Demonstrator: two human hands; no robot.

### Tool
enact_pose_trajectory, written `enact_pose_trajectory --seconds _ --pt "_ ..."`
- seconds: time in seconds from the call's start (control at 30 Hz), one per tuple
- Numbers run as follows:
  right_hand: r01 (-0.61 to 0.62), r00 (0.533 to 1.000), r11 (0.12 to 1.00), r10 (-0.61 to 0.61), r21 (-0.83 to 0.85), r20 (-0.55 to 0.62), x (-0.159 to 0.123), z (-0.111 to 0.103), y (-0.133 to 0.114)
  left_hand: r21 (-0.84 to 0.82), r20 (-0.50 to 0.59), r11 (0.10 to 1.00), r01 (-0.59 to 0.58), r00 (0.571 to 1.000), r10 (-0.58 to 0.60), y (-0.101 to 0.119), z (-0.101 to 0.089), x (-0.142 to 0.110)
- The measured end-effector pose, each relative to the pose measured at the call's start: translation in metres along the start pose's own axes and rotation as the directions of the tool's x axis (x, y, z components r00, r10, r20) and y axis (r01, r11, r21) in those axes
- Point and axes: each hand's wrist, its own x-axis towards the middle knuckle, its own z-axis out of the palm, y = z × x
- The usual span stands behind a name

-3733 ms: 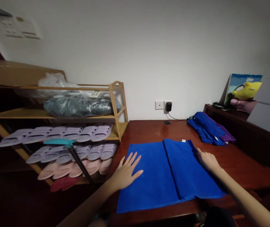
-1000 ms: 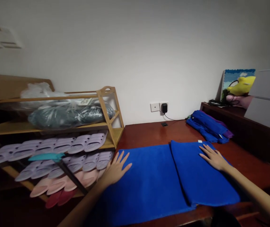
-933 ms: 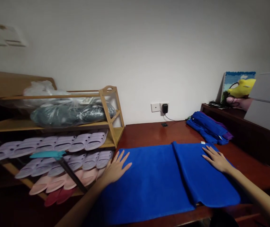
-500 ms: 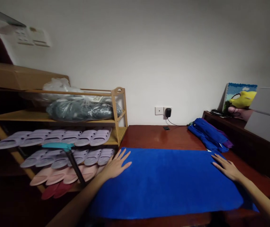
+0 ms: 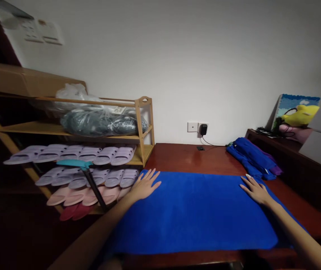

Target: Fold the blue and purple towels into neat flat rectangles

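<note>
A blue cloth, like a towel [image 5: 200, 213], lies spread flat on the reddish-brown wooden table [image 5: 188, 157]. My left hand [image 5: 146, 185] rests palm down on its far left corner, fingers spread. On the far right part of the cloth lies my right hand [image 5: 256, 190], also flat with fingers apart. A small white tag shows by the right fingertips. Neither hand grips anything. Beyond my right hand sits a heap of folded blue and purple cloth [image 5: 250, 155].
To the left stands a wooden shoe rack [image 5: 146, 131] with several slippers [image 5: 122, 155] and a plastic-wrapped bundle [image 5: 101, 122]. A teal-topped handle [image 5: 74, 163] rises before it. A black plug [image 5: 203, 129] is in the wall socket. A yellow plush toy [image 5: 299, 115] sits at right.
My right hand has slid left along the cloth's far edge, away from its right corner. My left hand stays at the left corner. The view has shifted slightly.
</note>
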Motion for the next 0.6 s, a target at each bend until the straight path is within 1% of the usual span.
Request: enact_pose_trajectory --seconds 0.07,0.13,0.2,0.3,0.43,0.47,0.53,0.6 --pt "0.071 0.997 0.997 -0.071 0.004 0.006 0.003 0.001 -0.005 -0.001 -0.006 1.000 0.026 1.000 -0.026 -0.009 0.000 -0.008" --pt "0.107 0.994 0.994 -0.107 0.013 0.015 0.011 0.000 -0.010 0.000 0.006 0.998 0.060 0.998 -0.060 -0.015 -0.003 -0.012" --pt "0.090 0.996 0.996 -0.091 0.025 0.024 0.024 0.000 -0.012 -0.001 0.024 0.997 0.079 0.997 -0.079 -0.017 -0.006 -0.011" --pt "0.047 0.998 0.997 -0.049 0.054 0.028 0.045 0.001 -0.008 -0.023 0.058 0.996 0.082 0.995 -0.081 -0.017 -0.010 -0.001" --pt "0.028 1.000 0.994 -0.027 0.104 -0.017 0.065 0.004 0.004 -0.037 0.073 0.996 0.079 0.994 -0.077 -0.012 -0.014 0.013" --pt "0.022 0.999 0.991 -0.017 0.131 -0.041 0.067 0.004 0.008 -0.019 0.051 0.997 0.076 0.996 -0.075 -0.010 -0.014 0.014" --pt "0.008 0.994 0.984 0.012 0.180 -0.109 0.066 0.004 0.018 0.038 -0.045 0.998 0.048 0.998 -0.046 -0.006 -0.015 0.011" --pt "-0.002 0.985 0.988 0.028 0.153 -0.169 0.062 0.004 0.030 0.078 -0.151 0.997 0.003 0.989 0.009 -0.003 -0.013 0.002"
